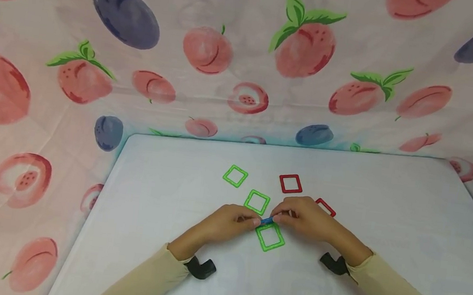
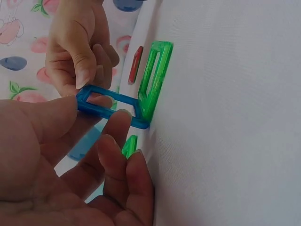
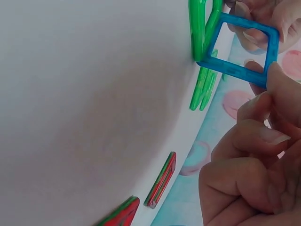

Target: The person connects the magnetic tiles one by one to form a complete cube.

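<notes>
Both hands hold a blue square magnetic tile [image 1: 266, 221], an open frame, on edge above the table. My left hand [image 1: 229, 223] pinches one side of it, and my right hand [image 1: 308, 218] pinches the opposite side with thumb and fingertips. The lower edge of the blue tile meets one edge of a green square tile [image 1: 274, 247] lying flat on the table. In the left wrist view, the blue tile [image 2: 124, 98] stands roughly at right angles to that green tile [image 2: 162, 70]. Just beyond the fingers lies a second green tile [image 1: 261, 194].
Farther back on the white table [image 1: 162, 183] is another green tile [image 1: 230, 182]. A red square tile [image 1: 281, 184] lies at the back right. A second red tile [image 1: 327, 206] is partly covered by my right hand. Fruit-print cloth [image 1: 207, 95] rises behind the table.
</notes>
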### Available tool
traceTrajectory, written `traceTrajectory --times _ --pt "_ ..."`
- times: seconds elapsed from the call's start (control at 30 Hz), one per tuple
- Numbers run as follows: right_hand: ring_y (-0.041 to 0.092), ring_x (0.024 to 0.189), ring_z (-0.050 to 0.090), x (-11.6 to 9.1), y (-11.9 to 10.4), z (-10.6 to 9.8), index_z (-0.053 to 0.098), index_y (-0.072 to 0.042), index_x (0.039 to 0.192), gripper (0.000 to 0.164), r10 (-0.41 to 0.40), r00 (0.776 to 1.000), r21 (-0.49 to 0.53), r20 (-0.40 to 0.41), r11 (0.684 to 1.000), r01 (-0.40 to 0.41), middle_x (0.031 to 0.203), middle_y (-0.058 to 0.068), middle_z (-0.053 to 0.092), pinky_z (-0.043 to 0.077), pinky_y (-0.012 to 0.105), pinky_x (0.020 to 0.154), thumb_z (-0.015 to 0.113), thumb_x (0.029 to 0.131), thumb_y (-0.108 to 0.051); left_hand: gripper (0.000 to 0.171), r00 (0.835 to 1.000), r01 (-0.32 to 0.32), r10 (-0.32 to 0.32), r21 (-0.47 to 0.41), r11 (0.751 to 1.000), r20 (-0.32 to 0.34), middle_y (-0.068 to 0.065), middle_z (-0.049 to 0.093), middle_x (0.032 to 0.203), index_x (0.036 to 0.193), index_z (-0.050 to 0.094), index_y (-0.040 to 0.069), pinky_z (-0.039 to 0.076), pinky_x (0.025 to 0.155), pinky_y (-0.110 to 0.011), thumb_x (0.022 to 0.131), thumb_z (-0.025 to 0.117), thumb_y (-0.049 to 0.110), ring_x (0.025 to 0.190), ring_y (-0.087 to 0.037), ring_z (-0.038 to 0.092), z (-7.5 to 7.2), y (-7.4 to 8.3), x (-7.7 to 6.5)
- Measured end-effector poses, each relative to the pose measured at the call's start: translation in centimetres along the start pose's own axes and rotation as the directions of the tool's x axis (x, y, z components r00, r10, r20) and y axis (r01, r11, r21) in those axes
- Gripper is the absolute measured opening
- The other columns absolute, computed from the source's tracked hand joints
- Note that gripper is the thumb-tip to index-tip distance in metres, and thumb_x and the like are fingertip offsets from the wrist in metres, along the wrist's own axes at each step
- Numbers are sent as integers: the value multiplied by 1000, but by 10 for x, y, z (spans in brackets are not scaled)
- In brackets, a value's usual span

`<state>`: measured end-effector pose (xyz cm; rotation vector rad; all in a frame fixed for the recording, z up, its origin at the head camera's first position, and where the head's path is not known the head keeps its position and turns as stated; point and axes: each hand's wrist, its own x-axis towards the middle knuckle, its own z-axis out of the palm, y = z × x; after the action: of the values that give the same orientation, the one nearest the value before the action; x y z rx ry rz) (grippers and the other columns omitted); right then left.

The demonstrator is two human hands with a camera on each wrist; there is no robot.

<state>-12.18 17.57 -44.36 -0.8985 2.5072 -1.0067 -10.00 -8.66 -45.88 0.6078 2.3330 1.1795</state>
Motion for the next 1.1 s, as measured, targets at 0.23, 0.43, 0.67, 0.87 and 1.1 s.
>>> traceTrajectory --times 0.23,0.43,0.67,0.87,1.1 --pt "7 71 52 -5 3 -5 78 -21 105 13 98 992 -63 -83 993 -103 84 -15 66 45 23 64 75 94 -25 28 1000 0 1 -25 1000 24 6 75 97 111 77 23 48 77 -24 103 59 41 86 -5 61 0 0 1" --pt "13 67 50 -24 16 -23 75 -18 88 9 262 938 -111 -227 950 -292 67 -7 55 41 26 60 78 92 -25 26 1000 -4 4 -8 1000 22 12 71 97 112 77 24 47 81 -25 104 59 41 89 -6 59 1 -1 0" --pt "17 71 53 -42 32 -30 70 -16 81 25 445 865 -198 -231 849 -489 70 -3 59 42 31 59 83 83 -37 26 1000 1 -1 -5 1000 12 12 71 99 114 77 24 47 82 -25 103 60 40 91 -7 58 0 0 -2" --pt "16 77 59 -44 38 -25 71 -12 89 30 475 855 -203 -207 834 -513 81 -3 67 47 32 62 87 80 -37 25 1000 12 -12 -20 1000 7 9 72 99 114 78 24 47 80 -26 103 61 39 90 -8 58 -1 0 -3" --pt "16 68 53 -43 35 -22 69 -15 76 21 464 867 -202 -183 845 -495 68 -4 60 41 31 58 82 85 -28 26 1000 13 -13 -13 1000 10 12 72 98 114 78 24 47 79 -25 103 60 40 89 -6 59 0 0 -2"
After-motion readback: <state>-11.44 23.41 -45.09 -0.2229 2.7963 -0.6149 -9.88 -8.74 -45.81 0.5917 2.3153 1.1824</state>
